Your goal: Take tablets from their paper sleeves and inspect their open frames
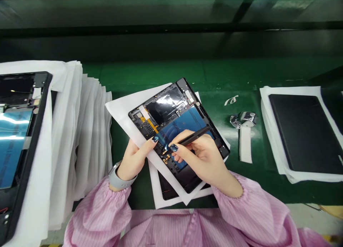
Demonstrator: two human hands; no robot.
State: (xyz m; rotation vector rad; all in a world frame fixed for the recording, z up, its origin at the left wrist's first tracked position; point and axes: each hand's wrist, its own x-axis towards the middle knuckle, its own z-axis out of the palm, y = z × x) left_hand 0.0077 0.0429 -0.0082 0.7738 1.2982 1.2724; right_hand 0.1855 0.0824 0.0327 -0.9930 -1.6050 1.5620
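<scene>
An opened tablet point(167, 105) lies tilted on a white sheet point(125, 104), its circuit parts, orange flex cable and blue battery point(191, 120) exposed. My left hand point(136, 156) grips the tablet's left edge through the sheet, thumb on top and the other fingers hidden underneath. Pinched in my right hand point(202, 154) are black tweezers point(194, 135). Their tip points at small connectors near the tablet's lower left edge; whether it touches them I cannot tell. Under the held tablet, another dark tablet point(167, 189) rests on white sheets and is mostly covered.
At the left stands a tall stack of tablets point(44, 93) layered with white sheets point(92, 132). On the right, a closed black tablet point(302, 132) lies on sheets. A silver roll point(246, 119) with a white strip and a paper scrap point(231, 100) sit on the green table point(257, 189).
</scene>
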